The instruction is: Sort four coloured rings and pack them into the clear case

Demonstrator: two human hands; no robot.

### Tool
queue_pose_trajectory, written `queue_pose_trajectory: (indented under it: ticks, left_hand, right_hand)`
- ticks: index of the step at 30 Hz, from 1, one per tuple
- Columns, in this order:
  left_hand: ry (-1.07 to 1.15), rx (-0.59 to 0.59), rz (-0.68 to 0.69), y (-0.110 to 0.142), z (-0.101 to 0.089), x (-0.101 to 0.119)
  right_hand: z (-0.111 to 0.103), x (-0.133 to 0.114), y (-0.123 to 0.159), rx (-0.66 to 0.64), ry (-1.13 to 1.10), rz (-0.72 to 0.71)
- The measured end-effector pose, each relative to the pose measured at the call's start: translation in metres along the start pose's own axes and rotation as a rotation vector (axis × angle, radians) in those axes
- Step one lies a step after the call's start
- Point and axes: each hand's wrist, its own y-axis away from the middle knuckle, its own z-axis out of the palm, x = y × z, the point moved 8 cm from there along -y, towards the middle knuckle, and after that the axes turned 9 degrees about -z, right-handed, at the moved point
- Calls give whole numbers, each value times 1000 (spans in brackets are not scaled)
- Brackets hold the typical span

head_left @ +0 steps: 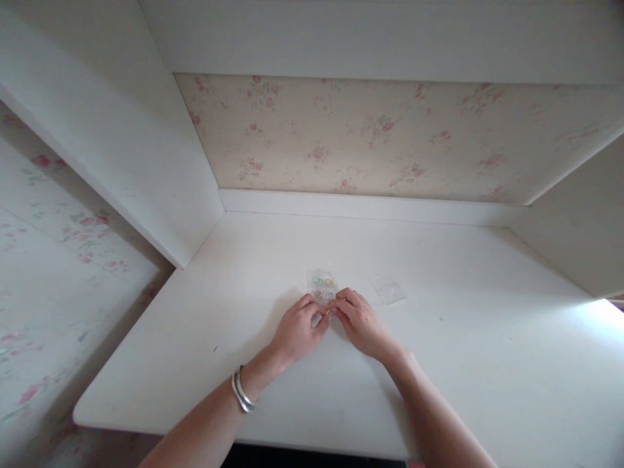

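Small yellowish piece [328,312] between the fingertips of both hands, just above the bench [273,253], at the near edge of a clear box [310,282]. Left hand [299,327]: thumb and forefinger pinched on the piece. Right hand [359,320]: fingertips closed on it from the other side, remaining fingers curled. Piece looks pale yellow, tiny, mostly covered by fingers; outline not readable. Visible sliver slants slightly, its right end farther from the person; true long axis and any pointed end cannot be told.

Box: transparent, flat on bench, greenish and pinkish bits inside, long axis running away from the person. Clear lid-like panel [388,288] lies flat to the right, apart from the box, skewed, near end angled rightward. Silver bracelet [242,390] on left wrist.
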Motion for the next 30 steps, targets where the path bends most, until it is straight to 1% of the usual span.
queue_pose_trajectory:
  ticks: [5, 8, 11, 14, 16, 19, 23, 26, 28, 30]
  left_hand:
    - [1, 1, -16, 0, 2, -2]
    - [-11, -12, -5, 0, 3, -3]
    - [-26, -29, -3, 0, 4, -4]
    - [-35, -47, -1, 0, 6, -4]
    - [-34, -50, 9, 1, 6, -4]
    - [-37, -38, 16, 2, 7, -4]
    - [-52, -28, 16, 3, 6, -3]
    - [-63, -32, 16, 3, 5, -3]
    - [-59, -34, 18, 2, 5, -4]
    - [-45, -39, 19, 2, 6, -4]
  right_hand:
    - [-1, -7, -1, -38, 125, -32]
    - [-3, -7, -1, -40, 145, -25]
    - [-10, 4, 0, 62, 79, 57]
    - [-16, 25, 1, 217, -45, 183]
    - [-18, 39, -1, 296, -89, 252]
    - [-18, 52, -8, 358, -76, 308]
    - [-15, 59, -23, 387, -46, 320]
    - [-9, 64, -31, 343, -34, 325]
    - [-8, 67, -31, 311, -14, 346]
    - [-13, 68, -26, 323, 8, 368]
